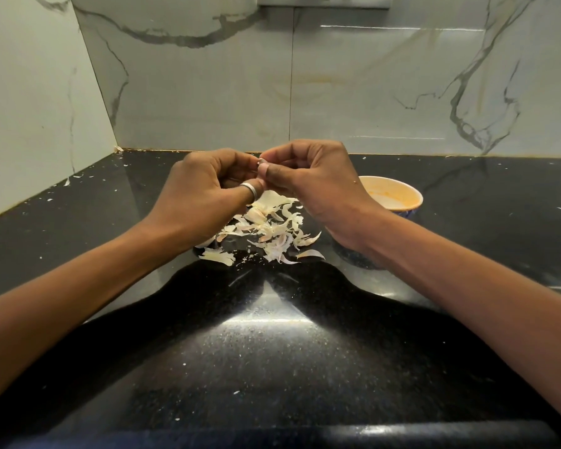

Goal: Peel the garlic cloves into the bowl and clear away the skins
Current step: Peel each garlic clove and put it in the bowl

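My left hand (pixel 204 186) and my right hand (pixel 314 176) meet above the black counter, fingertips pinched together on a small garlic clove (pixel 260 162) that is mostly hidden between them. A ring sits on my left thumb. Below the hands lies a loose pile of pale garlic skins (pixel 266 231) spread over the counter. A bowl (pixel 399 197) with an orange-stained inside and a blue outside stands to the right of the pile, partly behind my right wrist; its contents are hidden.
The black speckled counter (pixel 272 351) runs to marble-look wall tiles at the back and left, forming a corner at far left. Small skin scraps lie scattered near the left wall (pixel 68 181). The counter's front edge is at the bottom.
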### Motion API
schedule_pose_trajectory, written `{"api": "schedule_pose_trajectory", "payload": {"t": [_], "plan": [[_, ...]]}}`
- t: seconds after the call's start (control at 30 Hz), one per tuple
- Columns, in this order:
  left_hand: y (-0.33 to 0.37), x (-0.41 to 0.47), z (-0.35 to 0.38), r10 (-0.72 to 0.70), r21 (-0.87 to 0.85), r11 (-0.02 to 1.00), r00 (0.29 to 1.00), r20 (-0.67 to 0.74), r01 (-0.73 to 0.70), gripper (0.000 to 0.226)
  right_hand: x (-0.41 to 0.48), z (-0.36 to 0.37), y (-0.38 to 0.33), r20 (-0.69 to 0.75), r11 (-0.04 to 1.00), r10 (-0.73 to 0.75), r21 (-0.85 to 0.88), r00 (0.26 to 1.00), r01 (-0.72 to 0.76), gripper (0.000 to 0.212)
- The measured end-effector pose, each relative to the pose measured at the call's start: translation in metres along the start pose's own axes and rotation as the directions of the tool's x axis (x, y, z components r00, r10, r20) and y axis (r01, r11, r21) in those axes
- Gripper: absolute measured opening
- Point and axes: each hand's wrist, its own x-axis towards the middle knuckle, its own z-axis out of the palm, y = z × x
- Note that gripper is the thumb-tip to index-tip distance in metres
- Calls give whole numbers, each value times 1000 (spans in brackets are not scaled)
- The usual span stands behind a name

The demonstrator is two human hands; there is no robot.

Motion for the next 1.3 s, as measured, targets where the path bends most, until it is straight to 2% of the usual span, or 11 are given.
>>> {"api": "schedule_pose_trajectory", "payload": {"t": [0.07,0.13,0.3,0.57,0.77,1.03,1.13,1.3], "plan": [[1,-1,1,18,10,1000,1000,5,-18,38,0,0,0,-10,1000,0,-18,1000,0,7],[2,-2,0,25,2,1000,1000,-2,-25,41,-1,1,0,3,1000,11,-1,1000,-11,7],[0,2,-1,9,-9,1000,1000,-26,-9,24,0,1,2,18,1000,1,-16,1000,-1,10],[5,-1,-1,56,86,995,998,-13,-55,23,5,1,9,-20,975,-81,-211,996,75,6],[3,-2,2,43,119,992,999,13,-44,23,1,0,6,-7,959,-107,-265,994,101,5],[1,-4,0,152,272,950,988,23,-153,20,-1,1,3,-6,931,-125,-347,992,115,10],[2,-6,0,193,323,927,981,28,-191,20,-2,1,2,5,945,-90,-316,996,87,9],[5,-8,1,240,365,904,971,-1,-223,16,-2,2,1,-14,986,-3,-164,1000,0,11]]}}
